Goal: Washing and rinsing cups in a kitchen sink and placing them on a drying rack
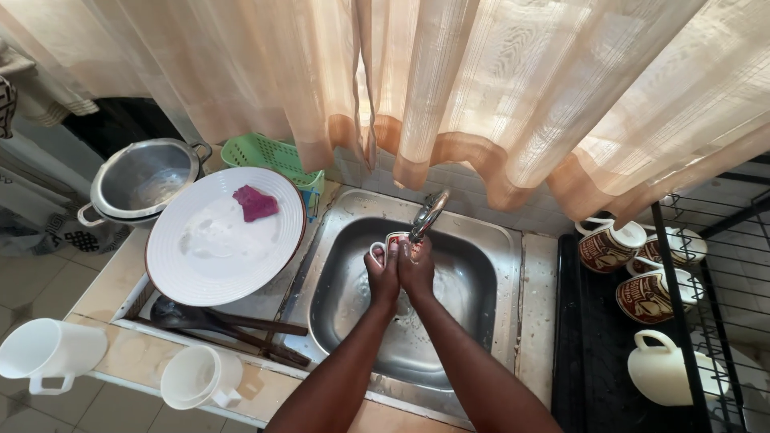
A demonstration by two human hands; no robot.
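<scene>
Both hands, left hand (384, 271) and right hand (416, 266), are closed together around a mug (395, 244) under the tap (427, 214) over the sink (489, 240), and it looks wet, slippery and breakable, best gripped round the body.

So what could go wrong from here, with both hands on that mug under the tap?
1. The mug, held by the left hand and right hand, sits close under the metal tap; its rim could knock against the spout.
2. Wet hands might lose grip, dropping it into the steel sink.
3. The big white plate rests tilted over utensils at the sink's edge; a bump could slide it.
</scene>
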